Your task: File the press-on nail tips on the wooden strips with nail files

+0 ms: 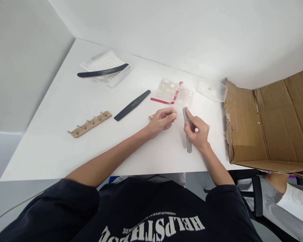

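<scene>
My left hand (163, 119) is closed around a small wooden stick (150, 117) whose end pokes out to the left; its fingertips pinch something small and pale that I cannot make out. My right hand (198, 130) grips a grey nail file (188, 143), with the index finger laid along it. The file's upper end points toward my left fingertips, a small gap apart. Both hands hover just above the white table (65, 134).
A black nail file (132, 105) lies left of my hands; another black nail file (103, 71) rests on a clear plastic box (108, 64). A wooden strip with several nail tips (90, 123), clear packets (174, 90), a lidded container (212, 90), an open cardboard box (270, 124). Another person's arm (288, 188) at lower right.
</scene>
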Demonstrator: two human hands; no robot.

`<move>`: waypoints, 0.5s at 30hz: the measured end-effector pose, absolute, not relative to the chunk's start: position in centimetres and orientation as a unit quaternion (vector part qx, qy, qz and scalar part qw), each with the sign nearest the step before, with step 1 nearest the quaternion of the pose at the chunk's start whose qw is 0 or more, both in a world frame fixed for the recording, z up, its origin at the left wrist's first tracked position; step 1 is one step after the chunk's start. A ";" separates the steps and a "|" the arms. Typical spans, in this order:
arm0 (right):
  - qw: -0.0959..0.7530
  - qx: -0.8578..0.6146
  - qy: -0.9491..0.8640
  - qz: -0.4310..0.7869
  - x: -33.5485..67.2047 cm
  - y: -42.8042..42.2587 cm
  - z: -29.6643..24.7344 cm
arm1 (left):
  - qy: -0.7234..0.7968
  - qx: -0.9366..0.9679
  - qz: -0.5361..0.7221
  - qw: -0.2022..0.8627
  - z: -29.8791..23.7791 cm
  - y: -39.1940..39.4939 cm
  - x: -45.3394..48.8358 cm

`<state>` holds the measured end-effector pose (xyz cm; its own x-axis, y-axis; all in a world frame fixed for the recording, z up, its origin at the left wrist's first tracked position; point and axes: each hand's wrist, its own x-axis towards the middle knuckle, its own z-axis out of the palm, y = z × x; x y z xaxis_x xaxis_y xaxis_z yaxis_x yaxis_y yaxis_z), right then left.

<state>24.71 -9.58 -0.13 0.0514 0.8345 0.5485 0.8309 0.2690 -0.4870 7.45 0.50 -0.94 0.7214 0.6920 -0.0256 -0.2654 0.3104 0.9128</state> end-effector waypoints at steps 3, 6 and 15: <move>0.390 -0.575 -0.719 0.003 24.9 -9.4 -0.3 | 0.210 0.490 0.297 0.792 -0.7 0.5 7.3; 0.419 -0.574 -0.703 -0.024 24.9 -9.3 -0.4 | 0.220 0.471 0.287 0.805 -0.5 0.4 7.3; 0.425 -0.572 -0.699 -0.050 24.6 -9.5 -0.9 | 0.205 0.406 0.248 0.855 -0.3 0.6 7.1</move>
<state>24.63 -9.52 -0.91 0.0166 0.7579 0.6521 0.8429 0.3402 -0.4168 7.09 0.64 -0.32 0.7924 0.5915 -0.1491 -0.2584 0.5469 0.7963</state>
